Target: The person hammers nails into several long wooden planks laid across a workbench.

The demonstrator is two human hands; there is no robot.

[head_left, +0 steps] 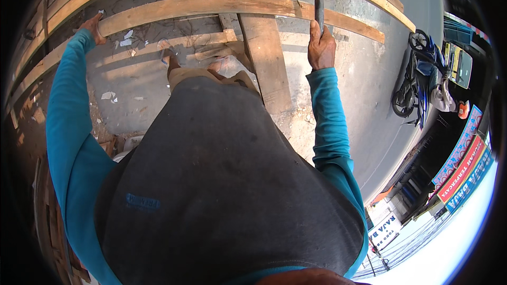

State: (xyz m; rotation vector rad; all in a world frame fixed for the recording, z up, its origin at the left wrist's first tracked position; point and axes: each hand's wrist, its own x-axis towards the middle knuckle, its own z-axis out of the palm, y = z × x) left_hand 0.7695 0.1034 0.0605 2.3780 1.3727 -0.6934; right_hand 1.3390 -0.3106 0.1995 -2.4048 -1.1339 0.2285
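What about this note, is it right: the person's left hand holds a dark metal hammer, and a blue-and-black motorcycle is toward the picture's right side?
Wrong side: in the head view, the right hand holds the dark metal hammer. The blue-and-black motorcycle is toward the picture's right side, as noted.

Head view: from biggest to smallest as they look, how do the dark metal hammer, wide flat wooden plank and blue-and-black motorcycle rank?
1. Wide flat wooden plank
2. Blue-and-black motorcycle
3. Dark metal hammer
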